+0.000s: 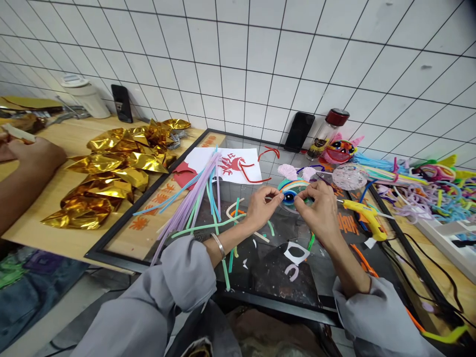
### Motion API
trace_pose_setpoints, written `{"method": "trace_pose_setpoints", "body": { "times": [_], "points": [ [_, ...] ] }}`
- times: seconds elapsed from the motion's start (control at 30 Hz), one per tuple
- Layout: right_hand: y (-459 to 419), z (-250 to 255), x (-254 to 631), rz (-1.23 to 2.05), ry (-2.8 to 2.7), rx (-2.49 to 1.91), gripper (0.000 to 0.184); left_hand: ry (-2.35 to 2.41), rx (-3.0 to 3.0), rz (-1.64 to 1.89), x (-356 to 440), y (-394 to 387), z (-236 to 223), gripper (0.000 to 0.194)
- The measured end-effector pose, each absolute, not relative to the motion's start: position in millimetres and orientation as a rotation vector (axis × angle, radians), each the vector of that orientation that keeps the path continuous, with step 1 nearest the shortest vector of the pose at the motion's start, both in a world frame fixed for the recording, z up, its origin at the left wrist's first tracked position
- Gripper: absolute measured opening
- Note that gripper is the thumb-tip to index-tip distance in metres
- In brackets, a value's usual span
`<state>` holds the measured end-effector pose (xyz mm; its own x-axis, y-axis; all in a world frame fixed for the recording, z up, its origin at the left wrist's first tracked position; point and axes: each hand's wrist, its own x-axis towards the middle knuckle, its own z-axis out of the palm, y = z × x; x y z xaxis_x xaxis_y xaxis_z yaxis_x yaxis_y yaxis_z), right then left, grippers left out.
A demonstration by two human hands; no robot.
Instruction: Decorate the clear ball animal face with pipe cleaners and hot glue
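Observation:
In the head view, both my hands are at a small animal head made of coloured pipe cleaners (296, 184), with fuzzy pink ears and a large blue eye (288, 198). My left hand (263, 207) pinches at the left edge of the eye, thumb and forefinger together. On the other side my right hand (319, 207) is also closed in a pinch, its fingers covering the head's right part. Just what lies between each set of fingertips is partly hidden. Below them lie a white paper cut-out (296, 253) and a short curved lilac pipe cleaner (292, 272).
A yellow glue gun (366, 218) with its cord lies at right. Lilac pipe cleaners (186, 213) lie at left, by gold foil (111, 173). A co-worker's hand (37, 153) is at far left. A bottle (325, 134), a phone (299, 131) and a finished pink head (340, 148) stand behind.

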<state>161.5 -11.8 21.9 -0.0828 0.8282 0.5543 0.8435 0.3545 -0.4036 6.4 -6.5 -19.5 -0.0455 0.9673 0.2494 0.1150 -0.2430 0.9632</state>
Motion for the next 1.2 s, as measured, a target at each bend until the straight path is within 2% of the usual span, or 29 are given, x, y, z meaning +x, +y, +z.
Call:
{"method": "trace_pose_setpoints", "body": {
  "times": [0.6,1.2],
  "points": [
    [-11,21,163,-0.049,-1.877,-1.470,0.017,1.165,1.721,1.428,7,4,-22,0.013],
    [-11,20,162,-0.028,-1.856,-1.427,0.017,1.179,1.627,1.375,9,2,-15,0.014]
  ]
}}
